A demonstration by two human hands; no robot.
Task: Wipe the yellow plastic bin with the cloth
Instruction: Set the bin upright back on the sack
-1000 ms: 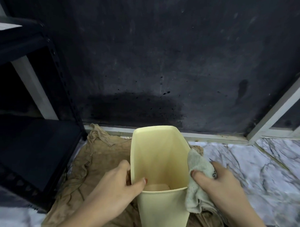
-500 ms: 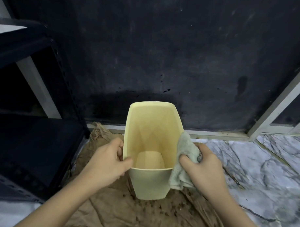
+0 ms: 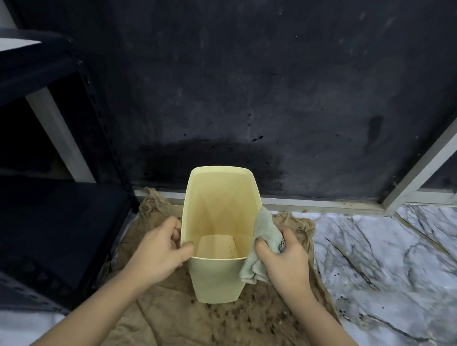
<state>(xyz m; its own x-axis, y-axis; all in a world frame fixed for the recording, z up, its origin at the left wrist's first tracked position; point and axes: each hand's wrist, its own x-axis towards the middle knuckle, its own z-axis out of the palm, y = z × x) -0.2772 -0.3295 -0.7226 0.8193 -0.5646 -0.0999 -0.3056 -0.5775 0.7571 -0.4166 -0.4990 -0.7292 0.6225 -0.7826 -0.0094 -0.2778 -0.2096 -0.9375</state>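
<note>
Item: pale yellow plastic bin (image 3: 216,278), tall, narrow, tapering toward the base, with faceted walls and a smooth matte finish. It stands upright on a crumpled brown cloth sheet (image 3: 191,324) laid on the floor, close to the foot of the wall. Open top faces the camera; the interior shows brownish staining on the far wall and a few dark specks on the bottom. No brand, label or lettering legible on it.

Left hand (image 3: 160,250): grips the bin's left rim, thumb hooked over the edge into the opening, fingers curled against the outer wall.

Right hand (image 3: 284,260): clutches a bunched grey-white terry cloth (image 3: 262,241), soft and nubbly, with a small dark checked patch near the thumb. The cloth presses against the outside of the bin's right wall, just below the rim, its loose end hanging down beside the wall.

Brown cloth sheet: thin, wrinkled, scattered with dark crumbs and stains in front of the bin.

White marble-patterned floor (image 3: 390,269): glossy, grey-veined, extends to the right of the sheet.

Dark blue-black wall (image 3: 251,83): matte, scuffed, with a darker wet-looking patch and splatter directly behind the bin.

Black metal shelving unit (image 3: 52,205): perforated uprights, stands at left, touching the sheet's edge.

White frame strip (image 3: 427,159): angled, at right.
</note>
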